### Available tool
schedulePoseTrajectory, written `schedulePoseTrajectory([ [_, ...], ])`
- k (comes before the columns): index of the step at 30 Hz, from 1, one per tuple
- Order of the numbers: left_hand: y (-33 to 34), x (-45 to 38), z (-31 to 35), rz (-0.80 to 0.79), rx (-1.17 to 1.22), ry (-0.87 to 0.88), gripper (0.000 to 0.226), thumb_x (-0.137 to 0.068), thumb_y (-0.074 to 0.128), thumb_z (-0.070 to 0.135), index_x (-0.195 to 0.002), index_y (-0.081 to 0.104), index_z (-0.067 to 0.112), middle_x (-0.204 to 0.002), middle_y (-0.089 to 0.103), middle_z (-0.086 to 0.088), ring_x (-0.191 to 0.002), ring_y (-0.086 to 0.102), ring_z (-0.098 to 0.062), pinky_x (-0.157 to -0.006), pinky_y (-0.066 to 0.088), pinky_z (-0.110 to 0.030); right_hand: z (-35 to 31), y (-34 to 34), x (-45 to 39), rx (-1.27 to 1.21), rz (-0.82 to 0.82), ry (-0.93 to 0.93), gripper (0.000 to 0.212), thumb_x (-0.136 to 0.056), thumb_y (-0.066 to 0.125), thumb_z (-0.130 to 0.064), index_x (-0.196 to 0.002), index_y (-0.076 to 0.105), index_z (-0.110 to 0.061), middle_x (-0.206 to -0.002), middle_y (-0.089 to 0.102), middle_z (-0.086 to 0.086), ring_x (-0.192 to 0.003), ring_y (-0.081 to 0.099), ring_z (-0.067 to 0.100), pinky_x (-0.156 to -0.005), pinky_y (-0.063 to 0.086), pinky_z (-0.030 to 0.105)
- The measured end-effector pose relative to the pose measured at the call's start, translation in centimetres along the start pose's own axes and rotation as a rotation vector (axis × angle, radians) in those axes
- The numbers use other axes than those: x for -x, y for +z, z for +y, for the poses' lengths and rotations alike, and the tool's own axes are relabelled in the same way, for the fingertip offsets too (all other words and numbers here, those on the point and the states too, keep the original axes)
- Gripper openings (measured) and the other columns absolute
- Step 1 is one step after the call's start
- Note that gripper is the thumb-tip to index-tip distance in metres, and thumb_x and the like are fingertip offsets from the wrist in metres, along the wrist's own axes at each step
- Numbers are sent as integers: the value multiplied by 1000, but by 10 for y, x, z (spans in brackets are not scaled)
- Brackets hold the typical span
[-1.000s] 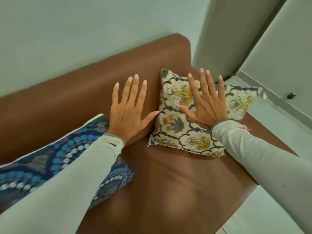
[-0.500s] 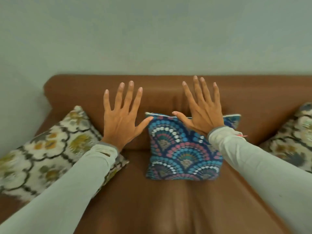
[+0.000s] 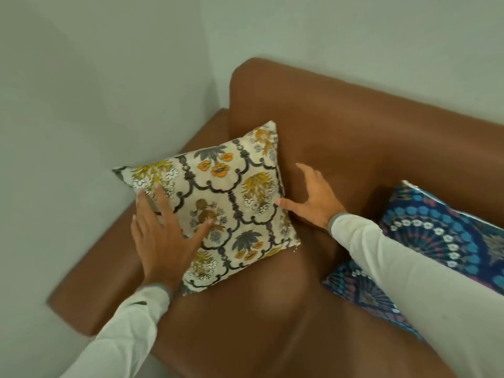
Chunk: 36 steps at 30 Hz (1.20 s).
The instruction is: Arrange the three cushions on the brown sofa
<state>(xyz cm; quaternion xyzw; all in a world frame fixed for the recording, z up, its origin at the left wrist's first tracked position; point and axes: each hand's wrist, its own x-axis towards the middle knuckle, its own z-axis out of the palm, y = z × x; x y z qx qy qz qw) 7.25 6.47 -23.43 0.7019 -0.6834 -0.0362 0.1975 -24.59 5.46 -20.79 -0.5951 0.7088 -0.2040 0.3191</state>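
Observation:
A cream cushion (image 3: 231, 197) with yellow and grey flowers leans in the left corner of the brown sofa (image 3: 341, 148), against the armrest and backrest. My left hand (image 3: 163, 236) lies flat on its lower left part, fingers spread. My right hand (image 3: 313, 197) is at the cushion's right edge, fingers apart, thumb tip touching the edge. A blue patterned cushion (image 3: 441, 241) rests to the right, partly covered by my right sleeve. The third cushion is out of view.
The sofa's left armrest (image 3: 90, 282) stands close to a pale wall (image 3: 81, 105) that runs along the left and behind the backrest. Bare seat leather (image 3: 272, 309) shows between the two cushions.
The view has swung from the middle blue cushion to the sofa's left end. Both hands left the blue cushion and now rest on the cream floral cushion.

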Motion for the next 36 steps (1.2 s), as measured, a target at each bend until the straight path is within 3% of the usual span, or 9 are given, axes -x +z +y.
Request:
schedulePoseTrajectory([
  [3,12,16,-22,-155,150,-78,144,-71,77,74,-171,-3,10,-170,20,-32,-153,33,-53,-111,45,-69,-2,30,-33,-258,-131,191,131,-68,102,-36,-169,20,-20,-168,41,8,-155,38,30,-127,35,51],
  [6,26,12,-17,-216,363,-148,155,-72,99,31,-167,-23,25,-171,16,-22,-157,26,-44,-120,39,-63,-2,53,-57,-463,-167,245,131,-59,104,-4,-165,29,-15,-155,56,7,-143,52,24,-123,42,46],
  [9,40,-1,-9,-143,388,-73,150,-76,96,9,-168,-20,29,-158,26,-24,-145,38,-45,-123,39,-59,5,66,-68,-527,-87,241,135,-35,108,-17,-154,46,-14,-141,67,5,-134,61,28,-119,47,51],
  [16,47,-5,-11,-43,425,73,131,-79,92,0,-172,3,23,-151,32,-23,-140,29,-6,-125,26,-28,21,64,-50,-600,120,73,116,-46,107,-24,-147,51,-26,-134,68,-11,-130,65,17,-114,52,46],
  [18,49,-4,-12,-46,415,83,132,-79,93,2,-172,3,27,-153,31,-23,-144,32,-11,-124,27,-28,21,64,-49,-595,138,53,116,-48,106,-24,-150,50,-26,-135,68,-13,-130,65,16,-115,52,47],
  [21,46,-6,-11,-47,233,60,132,-77,97,23,-170,4,31,-158,30,-33,-149,39,-44,-122,40,-50,15,66,-47,-461,125,50,115,-61,104,-11,-157,43,-23,-137,66,-11,-130,63,18,-118,49,49],
  [24,34,-9,-13,3,-104,116,123,-78,84,64,-170,16,20,-163,24,-45,-153,31,-58,-122,33,-64,3,62,-38,-104,166,-24,128,-69,100,-36,-169,22,-17,-169,38,11,-155,39,32,-128,33,54],
  [29,15,-24,-5,54,-341,446,111,-93,57,76,-169,22,3,-172,15,-38,-161,19,-51,-130,19,-61,-24,52,-29,739,280,-472,141,-68,84,-72,-172,9,-13,-175,8,32,-164,12,46,-130,18,64],
  [36,14,-40,-12,-64,-379,525,107,-95,48,75,-169,21,1,-176,14,-30,-163,20,-44,-130,24,-58,-46,49,-30,894,201,-419,137,-74,83,-69,-173,1,-19,-178,5,25,-165,9,42,-131,19,61],
])
